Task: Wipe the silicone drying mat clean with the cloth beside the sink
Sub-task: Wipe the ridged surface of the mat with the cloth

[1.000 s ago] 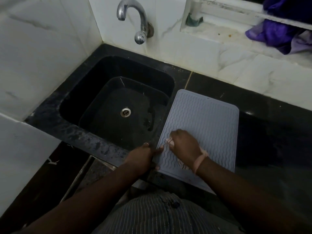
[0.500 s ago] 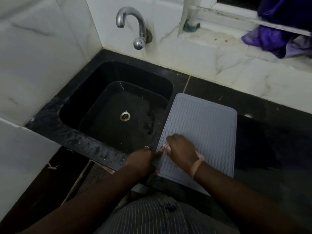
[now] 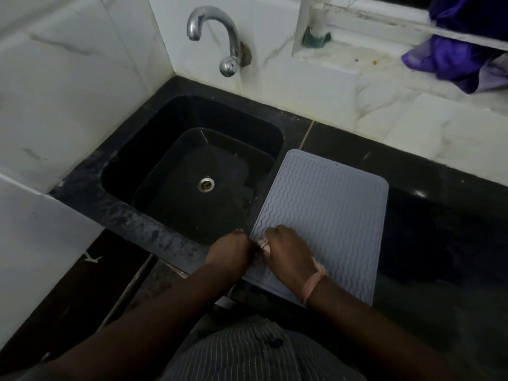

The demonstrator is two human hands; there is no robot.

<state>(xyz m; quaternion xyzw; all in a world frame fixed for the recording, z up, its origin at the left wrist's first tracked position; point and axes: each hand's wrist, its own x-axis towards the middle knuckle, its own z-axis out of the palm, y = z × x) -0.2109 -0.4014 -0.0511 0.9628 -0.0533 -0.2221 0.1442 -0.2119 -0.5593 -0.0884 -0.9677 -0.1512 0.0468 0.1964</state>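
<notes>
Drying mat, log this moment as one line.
stage: wiping | mat: flat beside sink | right hand: on mat's near-left part, small cloth | left hand: at mat's edge

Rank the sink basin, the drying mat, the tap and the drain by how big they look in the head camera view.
1. Sink basin, largest.
2. Drying mat, partly covered by the hands, somewhat smaller than the basin.
3. Tap.
4. Drain, smallest.

Striped grey shirt — pink thread wristband.
</notes>
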